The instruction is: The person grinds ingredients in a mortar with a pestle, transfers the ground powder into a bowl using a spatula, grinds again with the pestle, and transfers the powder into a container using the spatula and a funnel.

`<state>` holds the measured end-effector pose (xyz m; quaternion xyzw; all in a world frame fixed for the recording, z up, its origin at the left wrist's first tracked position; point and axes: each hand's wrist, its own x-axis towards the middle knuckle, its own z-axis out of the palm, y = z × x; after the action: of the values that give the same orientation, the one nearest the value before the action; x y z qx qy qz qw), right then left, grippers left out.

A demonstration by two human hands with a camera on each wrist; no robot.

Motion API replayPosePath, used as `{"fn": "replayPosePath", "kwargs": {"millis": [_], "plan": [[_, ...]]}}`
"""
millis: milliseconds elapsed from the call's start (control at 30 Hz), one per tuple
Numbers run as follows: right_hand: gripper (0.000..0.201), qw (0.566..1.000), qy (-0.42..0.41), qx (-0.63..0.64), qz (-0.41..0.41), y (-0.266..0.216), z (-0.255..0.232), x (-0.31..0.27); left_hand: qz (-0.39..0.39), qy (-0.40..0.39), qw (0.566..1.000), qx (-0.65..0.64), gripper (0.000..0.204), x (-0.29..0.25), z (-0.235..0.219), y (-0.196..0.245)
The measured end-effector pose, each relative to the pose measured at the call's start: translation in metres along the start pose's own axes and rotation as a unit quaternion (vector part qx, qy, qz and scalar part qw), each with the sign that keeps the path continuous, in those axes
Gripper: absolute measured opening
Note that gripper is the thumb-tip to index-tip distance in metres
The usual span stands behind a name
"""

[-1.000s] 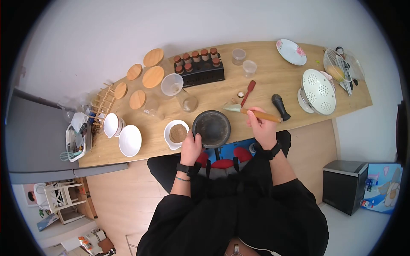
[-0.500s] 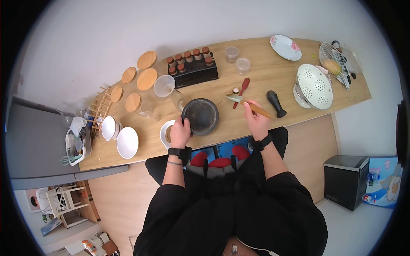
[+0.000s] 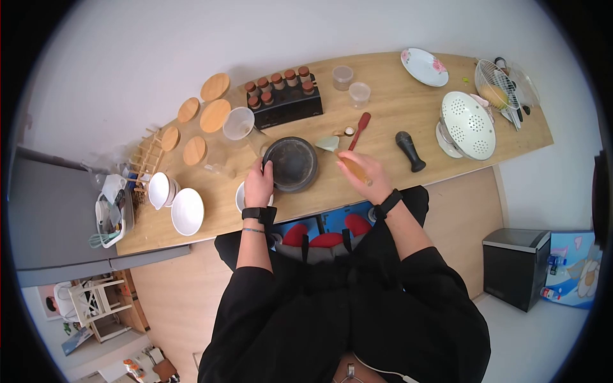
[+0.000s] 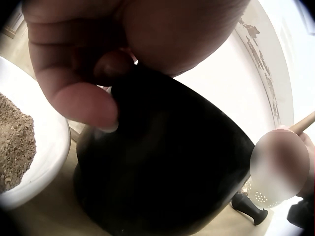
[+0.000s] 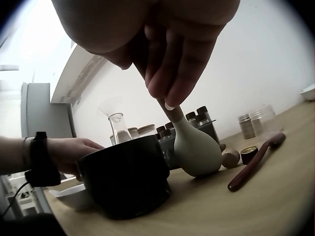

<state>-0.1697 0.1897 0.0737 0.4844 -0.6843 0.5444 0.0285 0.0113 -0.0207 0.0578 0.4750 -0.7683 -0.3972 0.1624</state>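
Observation:
My left hand grips the near-left side of a black mortar, thumb at its rim. My right hand holds the wooden handle of a silicone spoon. Its pale green head points down just right of the mortar, clear of the opening, in the right wrist view. A white bowl of brown ground powder sits beside the mortar, partly hidden behind my left hand in the head view. Right of my right hand lies a black pestle.
Behind the mortar stand a clear funnel over a glass jar and a black spice rack. A dark red spatula lies past the spoon. White bowls stand left; a white colander stands right.
The mortar, in my left hand, has shifted left and away from me, now covering more of the white bowl. The spoon has moved left, its head dipping and its handle turning steeper.

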Motion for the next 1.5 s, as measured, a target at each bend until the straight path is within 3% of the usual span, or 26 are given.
{"fn": "replayPosePath", "kwargs": {"millis": [67,167,267,600,867,1067,1200,1367,1500], "plan": [[0.024,0.992,-0.097,-0.069,-0.030,-0.005,-0.006,-0.006,0.006,0.005,1.000,0.016,0.034,0.003,0.002,-0.008],[0.025,0.981,-0.154,-0.111,-0.039,-0.027,-0.021,-0.017,0.010,0.020,0.997,0.070,0.038,0.011,0.010,-0.029],[0.025,0.987,-0.135,-0.084,-0.038,-0.045,-0.031,-0.028,-0.054,-0.022,0.998,0.036,0.043,0.000,0.002,-0.009],[0.027,0.998,-0.050,-0.013,0.020,-0.029,-0.019,-0.003,-0.073,-0.052,0.996,-0.025,0.041,-0.013,0.000,-0.003],[0.025,0.997,-0.081,-0.006,-0.014,-0.015,-0.006,-0.004,-0.025,-0.061,0.998,0.023,0.040,-0.002,0.002,-0.017],[0.023,0.982,-0.176,-0.069,-0.005,-0.047,-0.045,-0.031,-0.012,-0.035,0.998,0.043,0.042,-0.001,0.003,-0.016],[0.024,0.983,-0.172,-0.071,-0.008,-0.059,-0.057,-0.041,-0.018,-0.035,0.998,0.040,0.041,-0.001,0.004,-0.017],[0.028,0.994,-0.085,-0.060,0.025,-0.049,-0.052,-0.040,-0.010,-0.045,0.999,0.022,0.040,-0.001,0.004,-0.021],[0.029,0.997,-0.063,-0.035,0.027,-0.042,-0.040,-0.020,-0.012,-0.044,0.999,0.018,0.040,0.000,0.006,-0.021]]}}
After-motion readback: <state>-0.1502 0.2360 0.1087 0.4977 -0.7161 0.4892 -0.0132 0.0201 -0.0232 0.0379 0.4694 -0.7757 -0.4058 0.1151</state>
